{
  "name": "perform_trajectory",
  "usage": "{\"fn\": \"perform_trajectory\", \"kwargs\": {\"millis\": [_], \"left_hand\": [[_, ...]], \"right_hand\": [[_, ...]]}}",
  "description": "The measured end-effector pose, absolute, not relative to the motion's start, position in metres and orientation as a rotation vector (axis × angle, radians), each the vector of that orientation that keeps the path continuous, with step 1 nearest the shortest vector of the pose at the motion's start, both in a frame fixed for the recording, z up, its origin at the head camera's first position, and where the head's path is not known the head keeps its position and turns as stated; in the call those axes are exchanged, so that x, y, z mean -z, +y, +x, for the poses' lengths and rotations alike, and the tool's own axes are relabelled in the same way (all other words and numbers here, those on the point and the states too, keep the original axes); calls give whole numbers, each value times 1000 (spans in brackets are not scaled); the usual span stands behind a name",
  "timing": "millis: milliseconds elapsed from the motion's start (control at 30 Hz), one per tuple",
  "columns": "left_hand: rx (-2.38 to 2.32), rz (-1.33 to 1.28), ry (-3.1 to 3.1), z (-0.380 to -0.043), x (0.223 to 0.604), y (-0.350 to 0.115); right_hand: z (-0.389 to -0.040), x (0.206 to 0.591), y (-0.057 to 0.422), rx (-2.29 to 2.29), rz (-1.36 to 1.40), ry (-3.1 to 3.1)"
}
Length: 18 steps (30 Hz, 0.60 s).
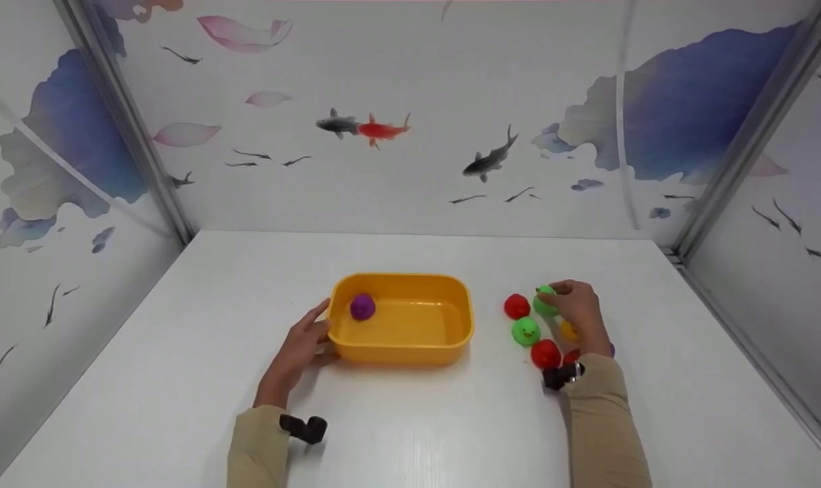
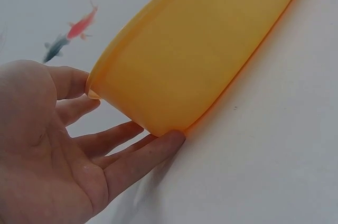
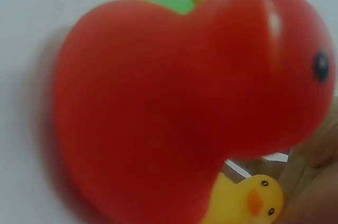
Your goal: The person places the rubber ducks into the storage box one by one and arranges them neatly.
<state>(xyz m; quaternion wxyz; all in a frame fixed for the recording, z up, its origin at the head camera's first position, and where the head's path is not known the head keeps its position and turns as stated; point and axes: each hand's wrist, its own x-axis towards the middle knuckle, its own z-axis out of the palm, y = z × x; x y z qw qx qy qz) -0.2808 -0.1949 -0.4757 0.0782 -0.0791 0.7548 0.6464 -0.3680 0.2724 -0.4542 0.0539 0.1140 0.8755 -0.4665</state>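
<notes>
A yellow plastic basin (image 1: 400, 354) stands mid-table with a purple rubber duck (image 1: 363, 307) inside at its left end. My left hand (image 1: 303, 346) rests its extended fingers and thumb against the basin's left end. In the left wrist view, the fingertips (image 2: 171, 138) touch the outer wall near the base and another finger meets the rim. At the right, my right hand (image 1: 577, 308) pinches a green rubber duck (image 1: 544, 302) from above. A second green duck (image 1: 525, 331) sits just in front of it. The right wrist view is mostly filled by a red duck (image 3: 137, 113).
Around the right hand are red ducks (image 1: 517, 307), a yellow duck (image 1: 568, 331) and another purple duck (image 1: 612, 350), partly behind the wrist. The white table (image 1: 417, 420) is enclosed at the back and sides by panels (image 1: 397, 190) printed with fish and petals.
</notes>
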Motion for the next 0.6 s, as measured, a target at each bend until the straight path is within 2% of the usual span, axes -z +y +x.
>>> {"fn": "perform_trajectory", "kwargs": {"millis": [200,600], "left_hand": [[-1936,-253,2254,-283,478,-196],[-1935,-246,2255,-283,477,-195]], "right_hand": [[-366,440,269,1448,313,2670],[-364,431,253,1605,50,2580]]}}
